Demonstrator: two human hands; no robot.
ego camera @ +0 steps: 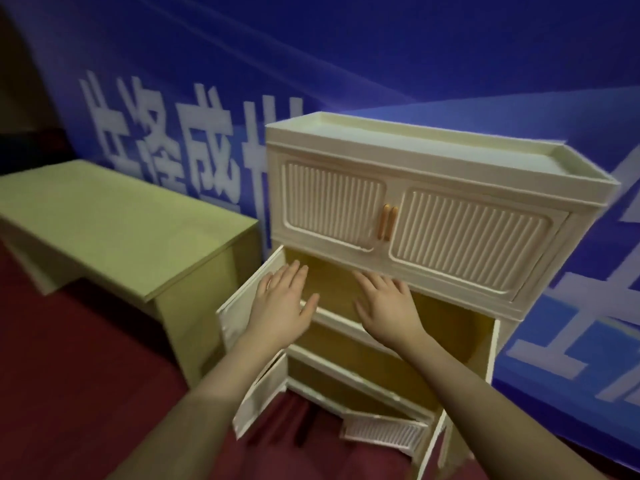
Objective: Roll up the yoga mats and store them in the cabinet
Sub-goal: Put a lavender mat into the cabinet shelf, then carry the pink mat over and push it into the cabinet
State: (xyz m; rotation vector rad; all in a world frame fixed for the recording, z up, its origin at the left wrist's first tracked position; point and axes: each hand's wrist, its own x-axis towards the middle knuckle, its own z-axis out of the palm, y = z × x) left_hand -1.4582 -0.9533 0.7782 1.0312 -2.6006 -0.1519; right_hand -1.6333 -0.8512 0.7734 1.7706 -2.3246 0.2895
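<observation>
A cream plastic cabinet (433, 174) stands against the blue wall, seen from above. Its top pair of ribbed doors is closed, with two orange handles (389, 221) at the middle. The middle compartment (446, 320) and the lower compartment (346, 382) are open and look empty inside. My left hand (282, 303) and my right hand (386, 303) are both held flat, fingers straight, in front of the middle compartment's opening, holding nothing. No yoga mat is in view.
A low pale wooden table (114, 220) stands left of the cabinet. Opened cabinet doors stick out at the left (242, 306), lower left (261, 396) and bottom right (384, 433). Dark red carpet (86, 393) covers the floor. A blue banner wall (346, 57) with white characters is behind.
</observation>
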